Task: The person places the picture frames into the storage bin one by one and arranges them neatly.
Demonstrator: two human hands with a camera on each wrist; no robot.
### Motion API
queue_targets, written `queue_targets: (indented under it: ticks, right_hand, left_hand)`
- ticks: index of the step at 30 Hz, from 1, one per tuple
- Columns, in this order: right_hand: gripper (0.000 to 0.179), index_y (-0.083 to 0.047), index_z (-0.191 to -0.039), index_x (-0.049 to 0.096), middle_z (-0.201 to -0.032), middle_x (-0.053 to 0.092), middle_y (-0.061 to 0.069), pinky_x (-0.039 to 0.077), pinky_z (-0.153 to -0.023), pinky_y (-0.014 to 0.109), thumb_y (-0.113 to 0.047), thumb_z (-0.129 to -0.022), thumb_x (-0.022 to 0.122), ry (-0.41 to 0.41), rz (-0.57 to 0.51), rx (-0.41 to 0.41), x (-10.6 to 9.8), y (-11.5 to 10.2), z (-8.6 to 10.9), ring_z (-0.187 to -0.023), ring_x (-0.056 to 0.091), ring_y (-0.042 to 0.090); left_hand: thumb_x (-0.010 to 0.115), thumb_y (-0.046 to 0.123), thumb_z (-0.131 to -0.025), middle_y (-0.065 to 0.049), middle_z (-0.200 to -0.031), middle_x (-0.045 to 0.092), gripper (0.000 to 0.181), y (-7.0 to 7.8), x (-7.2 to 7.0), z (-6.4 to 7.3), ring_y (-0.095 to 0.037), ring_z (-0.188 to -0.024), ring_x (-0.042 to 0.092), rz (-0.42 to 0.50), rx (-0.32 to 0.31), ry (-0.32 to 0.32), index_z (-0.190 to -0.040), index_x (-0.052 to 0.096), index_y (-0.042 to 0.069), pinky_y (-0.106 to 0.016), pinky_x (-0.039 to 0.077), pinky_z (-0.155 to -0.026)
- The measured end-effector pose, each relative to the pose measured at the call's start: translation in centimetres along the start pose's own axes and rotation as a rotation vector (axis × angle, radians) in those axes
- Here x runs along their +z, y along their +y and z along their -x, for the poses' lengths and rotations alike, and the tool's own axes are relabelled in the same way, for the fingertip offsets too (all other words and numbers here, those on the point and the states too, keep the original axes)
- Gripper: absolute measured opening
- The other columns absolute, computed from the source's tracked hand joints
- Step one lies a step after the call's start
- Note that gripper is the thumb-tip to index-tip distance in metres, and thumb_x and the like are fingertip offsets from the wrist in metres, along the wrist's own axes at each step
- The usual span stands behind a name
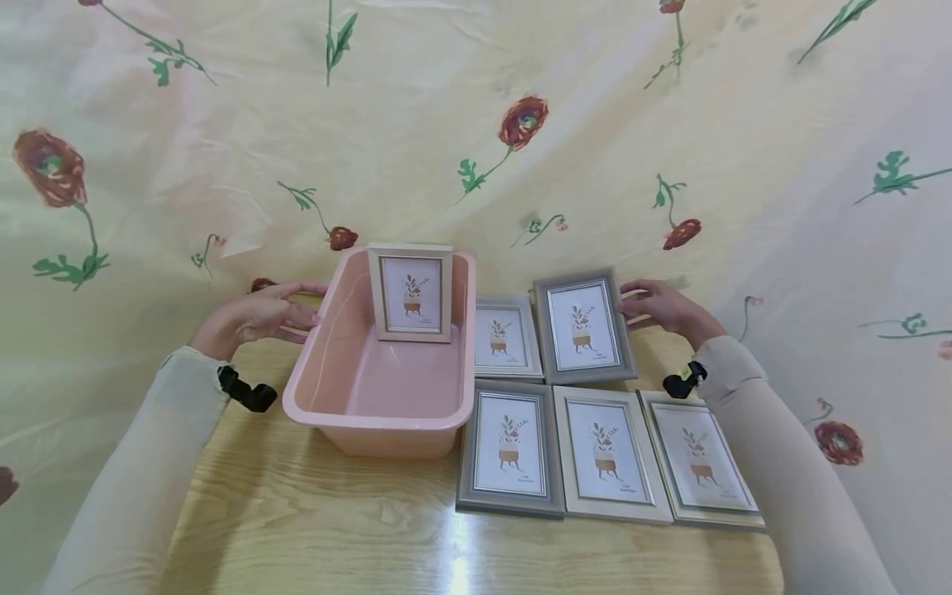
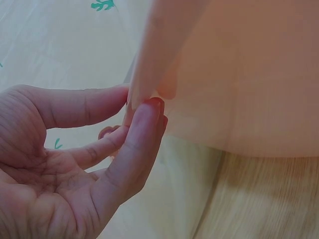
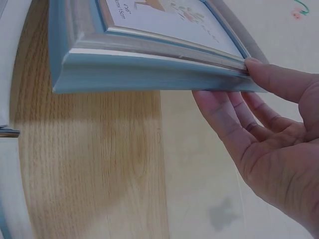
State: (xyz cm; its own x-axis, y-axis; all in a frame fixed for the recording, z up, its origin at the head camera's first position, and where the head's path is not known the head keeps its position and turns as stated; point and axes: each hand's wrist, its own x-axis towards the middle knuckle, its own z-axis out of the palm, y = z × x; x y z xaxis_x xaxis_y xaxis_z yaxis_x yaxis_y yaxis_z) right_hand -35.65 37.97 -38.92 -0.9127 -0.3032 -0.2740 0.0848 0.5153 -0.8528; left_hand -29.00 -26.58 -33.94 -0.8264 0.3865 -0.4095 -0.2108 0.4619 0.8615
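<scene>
My left hand point(image 1: 256, 316) is at the left side of a pink plastic basin point(image 1: 416, 424). In the left wrist view its thumb and fingers pinch the basin's rim point(image 2: 149, 59). One cream picture frame point(image 1: 375, 307) stands upright inside the basin, leaning on the far wall. On the right, my right hand point(image 1: 662, 307) grips the edge of a grey picture frame point(image 1: 627, 351). The right wrist view shows the thumb on top and the fingers beneath, with this frame raised over the table.
Several more picture frames lie face up on the wooden table point(image 1: 312, 529): a white one point(image 1: 531, 330) beside the basin, and a front row of a grey one point(image 1: 513, 506), a cream one point(image 1: 617, 508) and another pale one point(image 1: 717, 514). Flowered cloth point(image 1: 416, 149) hangs behind.
</scene>
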Motion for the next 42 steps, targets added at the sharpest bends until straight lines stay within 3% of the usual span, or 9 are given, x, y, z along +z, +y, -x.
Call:
queue_targets:
  ticks: [5,17,26,34,42]
  right_hand:
    - [0.059,0.008,-0.149,0.029,-0.109,0.063,-0.002,0.062,-0.088,0.041,-0.014,-0.104,0.059,0.035,-0.044,-0.032,0.1,0.3,0.5,-0.093,0.067,0.006]
    - [0.051,0.004,-0.142,0.036,-0.103,0.063,-0.009,0.063,-0.082,0.035,-0.007,-0.1,0.063,0.124,-0.078,-0.116,0.6,0.6,2.3,-0.093,0.066,0.003]
    - [0.038,-0.006,-0.129,0.047,-0.101,0.066,-0.007,0.063,-0.074,0.03,0.001,-0.096,0.066,0.197,-0.209,-0.215,0.8,0.1,2.7,-0.09,0.068,0.004]
    - [0.037,-0.011,-0.124,0.051,-0.101,0.069,-0.006,0.062,-0.07,0.026,0.006,-0.094,0.065,0.256,-0.407,-0.288,1.2,-1.0,3.2,-0.087,0.07,0.005]
    - [0.035,-0.005,-0.123,0.052,-0.1,0.071,0.0,0.063,-0.071,0.029,0.014,-0.095,0.059,0.228,-0.548,-0.412,1.7,-2.7,3.1,-0.088,0.071,0.009]
  left_hand:
    - [0.062,0.013,-0.1,-0.013,-0.137,0.058,0.079,-0.3,0.0,0.1,-0.009,-0.103,0.066,-0.002,0.009,-0.001,-0.162,0.015,0.005,-0.041,0.056,-0.1]
    - [0.064,0.011,-0.099,-0.001,-0.122,0.064,0.077,-0.5,-0.1,0.0,-0.008,-0.102,0.066,0.033,0.019,-0.006,-0.161,0.018,0.005,-0.039,0.058,-0.096]
    - [0.063,0.01,-0.099,0.002,-0.118,0.067,0.078,0.0,-0.2,0.0,-0.009,-0.103,0.066,0.034,0.015,-0.014,-0.161,0.017,0.005,-0.04,0.057,-0.097]
    - [0.062,0.01,-0.099,0.005,-0.112,0.068,0.078,0.2,-0.2,0.0,-0.009,-0.1,0.067,0.032,0.007,-0.018,-0.161,0.015,0.005,-0.04,0.057,-0.098]
    - [0.064,0.011,-0.099,0.001,-0.118,0.066,0.079,0.1,-0.1,-0.1,-0.011,-0.1,0.067,0.023,-0.002,-0.005,-0.161,0.016,0.005,-0.043,0.057,-0.099]
